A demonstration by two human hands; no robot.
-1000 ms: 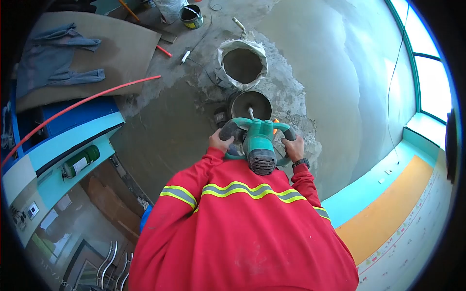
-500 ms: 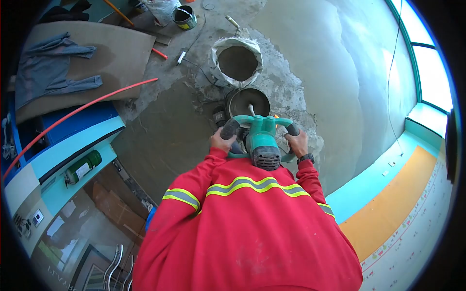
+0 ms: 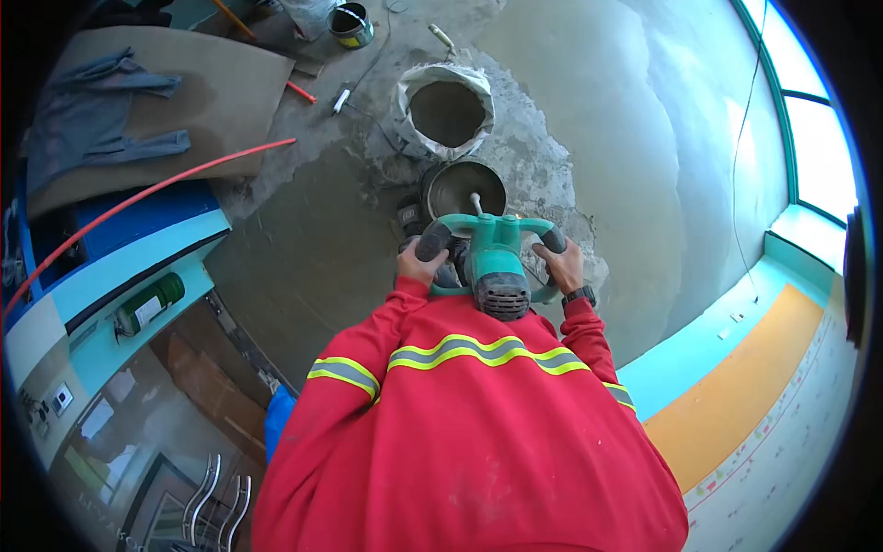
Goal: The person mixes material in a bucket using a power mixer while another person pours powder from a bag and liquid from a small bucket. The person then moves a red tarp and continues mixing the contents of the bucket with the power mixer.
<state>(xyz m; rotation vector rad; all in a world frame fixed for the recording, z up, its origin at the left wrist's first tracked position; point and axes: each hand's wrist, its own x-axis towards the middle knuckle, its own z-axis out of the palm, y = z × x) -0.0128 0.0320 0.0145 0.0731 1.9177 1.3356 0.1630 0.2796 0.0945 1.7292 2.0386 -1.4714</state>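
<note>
Head view, looking down. A grey concrete floor fills most of the field, rough and crusted around the work spot. The person's red jacket, with reflective yellow-and-grey bands, occupies the lower centre. At upper left a brown board lies on the floor with a grey garment spread over it; a long red pipe curves along its near edge. An open white sack of grey powder stands beyond a round bucket of grey mix, the two just beside each other. The green electric mixer is held upright directly above the bucket, its shaft running down into the mix. The left hand is closed around the mixer's left black grip; the right hand, with a dark watch at the wrist, is closed around the right grip. A small open can stands at the top edge.
</note>
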